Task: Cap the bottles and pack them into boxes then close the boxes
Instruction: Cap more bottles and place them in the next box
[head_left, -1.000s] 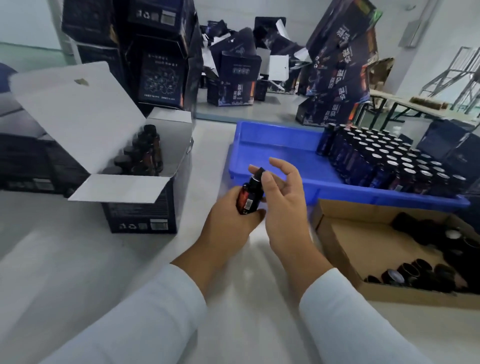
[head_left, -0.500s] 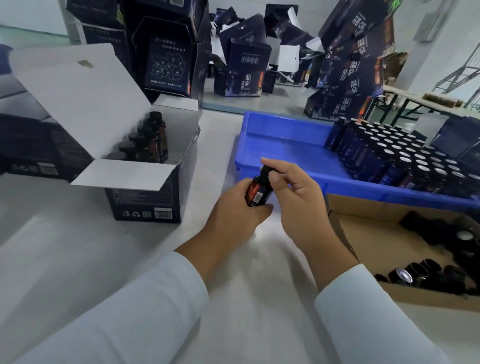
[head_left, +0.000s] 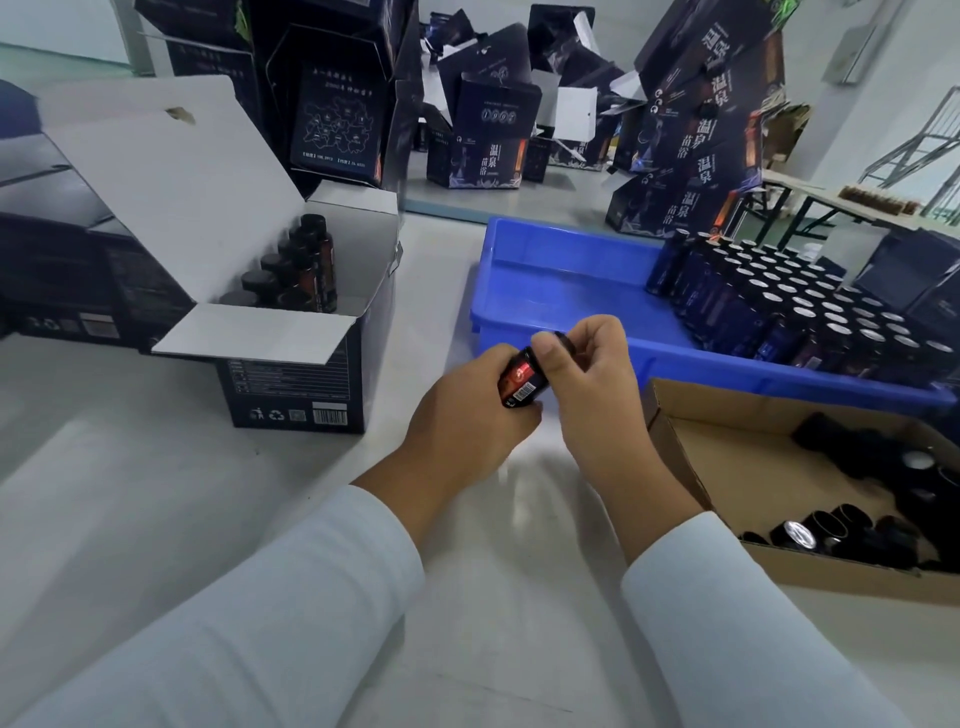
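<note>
Above the worktop (head_left: 156, 493), the left hand (head_left: 462, 421) grips a small dark bottle (head_left: 522, 384), fingers curled round it; the right hand (head_left: 587, 374) pinches its cap (head_left: 563, 340), just near the blue tray (head_left: 550, 270).

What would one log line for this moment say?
step: capping | left hand: holds bottle | right hand: pinches cap | box: open, partly filled
</note>
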